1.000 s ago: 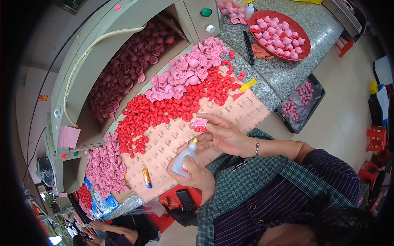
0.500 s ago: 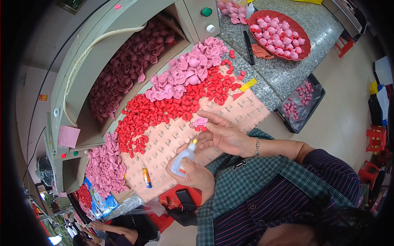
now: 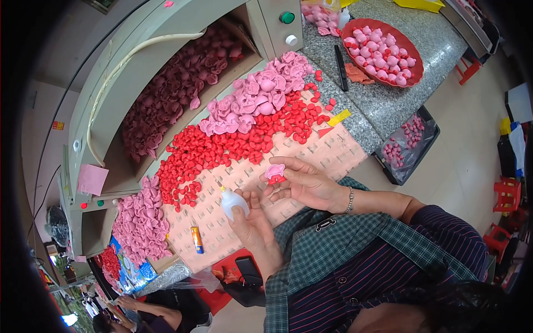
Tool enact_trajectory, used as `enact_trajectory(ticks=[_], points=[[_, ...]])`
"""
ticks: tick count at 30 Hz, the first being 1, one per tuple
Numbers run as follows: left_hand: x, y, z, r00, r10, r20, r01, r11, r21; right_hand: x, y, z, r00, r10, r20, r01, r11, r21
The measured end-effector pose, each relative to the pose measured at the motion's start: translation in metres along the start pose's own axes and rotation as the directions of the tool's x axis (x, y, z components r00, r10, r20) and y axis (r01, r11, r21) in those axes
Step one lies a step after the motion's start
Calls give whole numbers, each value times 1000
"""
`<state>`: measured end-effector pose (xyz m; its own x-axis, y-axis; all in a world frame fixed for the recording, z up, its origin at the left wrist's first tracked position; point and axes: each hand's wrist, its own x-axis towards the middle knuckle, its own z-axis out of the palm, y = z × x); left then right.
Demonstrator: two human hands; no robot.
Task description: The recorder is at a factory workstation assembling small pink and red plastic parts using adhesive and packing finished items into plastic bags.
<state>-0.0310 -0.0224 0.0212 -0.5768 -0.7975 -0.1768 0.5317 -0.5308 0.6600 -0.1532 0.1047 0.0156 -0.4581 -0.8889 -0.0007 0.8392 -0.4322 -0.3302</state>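
My left hand (image 3: 254, 226) is wrapped round a small translucent squeeze bottle (image 3: 232, 203) with a yellow tip, its thumb across the front. The bottle leans away to the upper left, clear of the other hand. Between thumb and fingers of my right hand (image 3: 311, 187) is a small pink-and-red moulded piece (image 3: 275, 172), pink flange up and red below. Both hands are above the pale pink mat (image 3: 327, 155). Beyond them spreads a pile of red bean-shaped pieces (image 3: 233, 143), with pink moulded pieces (image 3: 266, 83) heaped behind it.
A grey-green cabinet (image 3: 89, 139) with pink pieces inside stands behind the mat. More pink pieces (image 3: 141, 222) lie at left, near an orange-and-blue battery-like tube (image 3: 197, 240). A red bowl (image 3: 413, 80) of pink figures sits on the granite counter (image 3: 366, 108); a black crate (image 3: 430, 139) is below.
My left hand has drawn the bottle away from the pink-and-red piece, to the left and upward. My right hand still holds that piece, now turned slightly. The view has shifted a little.
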Motion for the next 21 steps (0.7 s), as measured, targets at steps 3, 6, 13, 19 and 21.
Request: enact_trajectory(ticks=[3, 6, 13, 19, 21], points=[[3, -1, 9, 996, 91, 9, -91, 978, 185, 1, 0, -1, 1000, 19, -12, -19, 1000, -2], [5, -5, 12, 975, 223, 13, -211, 895, 393, 1, -2, 2, 999, 34, -13, -34, 999, 1], [12, -11, 18, 959, 255, 126, -276, 731, 624, -1, 1, -4, 999, 43, 5, -42, 993, -106], [12, -13, 20, 957, 217, 193, -290, 694, 659, 1, -1, 5, 998, 66, 3, -66, 992, -112], [12, -13, 22, 957, 209, 202, -290, 666, 687, 2, -2, 3, 998, 62, 6, -61, 993, -102]])
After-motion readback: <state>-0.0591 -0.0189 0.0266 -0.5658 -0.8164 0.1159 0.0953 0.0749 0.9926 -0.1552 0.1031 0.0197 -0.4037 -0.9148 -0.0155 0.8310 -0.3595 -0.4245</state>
